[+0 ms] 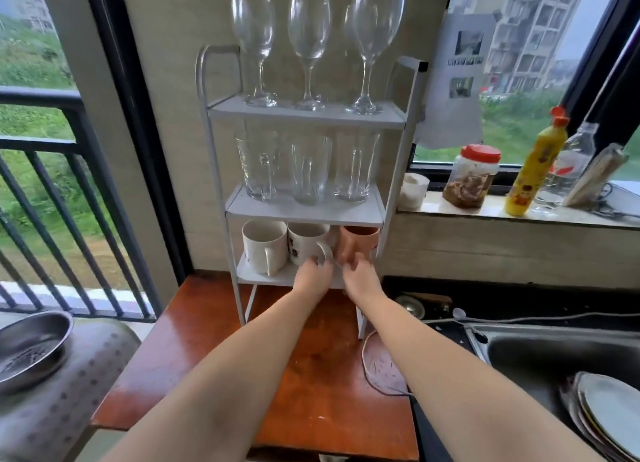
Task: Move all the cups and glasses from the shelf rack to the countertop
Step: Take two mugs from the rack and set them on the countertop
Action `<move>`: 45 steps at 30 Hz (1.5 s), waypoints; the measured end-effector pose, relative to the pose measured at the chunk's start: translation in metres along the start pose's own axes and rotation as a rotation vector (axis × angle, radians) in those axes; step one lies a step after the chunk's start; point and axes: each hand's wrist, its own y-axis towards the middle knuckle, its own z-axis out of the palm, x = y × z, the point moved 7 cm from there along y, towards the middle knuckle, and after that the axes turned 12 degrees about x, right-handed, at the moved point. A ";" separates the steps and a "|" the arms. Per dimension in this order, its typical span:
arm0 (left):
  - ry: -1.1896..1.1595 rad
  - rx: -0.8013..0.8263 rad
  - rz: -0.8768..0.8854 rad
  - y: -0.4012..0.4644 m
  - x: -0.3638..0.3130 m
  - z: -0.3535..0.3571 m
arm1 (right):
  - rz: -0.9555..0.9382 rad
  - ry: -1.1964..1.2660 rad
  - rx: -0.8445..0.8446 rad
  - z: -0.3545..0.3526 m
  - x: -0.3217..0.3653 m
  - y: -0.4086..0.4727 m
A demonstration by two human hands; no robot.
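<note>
Bottom tier of the white rack (221, 170): the middle shelf (304, 210) is sitting low over three mugs, leaving entry from the front only. White mug (264, 245), printed mug (304, 241) and pink cup (356, 245) are standing side by side, nearly touching. Both hands are crowding the front opening: left hand (313, 276) at the printed mug's handle, right hand (360, 278) at the pink cup. Wooden countertop (194, 340) is lying open left of the forearms; sink (561, 354) is bordering it on the right.

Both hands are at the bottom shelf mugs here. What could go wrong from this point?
1. The left hand and right hand work close together at the middle white mug and pink cup; the two could knock together coming out.
2. Jolting the narrow rack might topple the wine glasses on top.
</note>
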 end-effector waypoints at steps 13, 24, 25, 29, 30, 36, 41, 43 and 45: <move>-0.561 0.127 -0.021 0.042 0.012 0.016 | 0.160 0.559 0.051 0.022 -0.026 0.060; -0.410 0.042 0.019 0.015 0.024 -0.005 | 0.115 0.552 0.130 0.035 -0.031 0.044; -0.374 0.029 0.020 0.012 0.024 -0.007 | 0.108 0.540 0.134 0.036 -0.032 0.042; -0.283 0.008 0.027 -0.006 0.027 -0.005 | 0.088 0.472 0.153 0.041 -0.032 0.032; -0.289 0.009 0.028 -0.012 0.029 -0.003 | 0.082 0.467 0.157 0.043 -0.032 0.028; -0.295 0.024 0.061 -0.039 0.038 -0.008 | 0.063 0.503 0.149 0.052 -0.034 0.010; -0.266 0.053 0.052 -0.062 0.051 -0.011 | 0.051 0.549 0.081 0.055 -0.036 -0.024; -0.277 0.081 0.049 -0.078 0.057 -0.007 | 0.059 0.578 0.014 0.052 -0.039 -0.048; -0.288 0.089 0.053 -0.091 0.061 -0.002 | 0.065 0.599 -0.028 0.049 -0.043 -0.068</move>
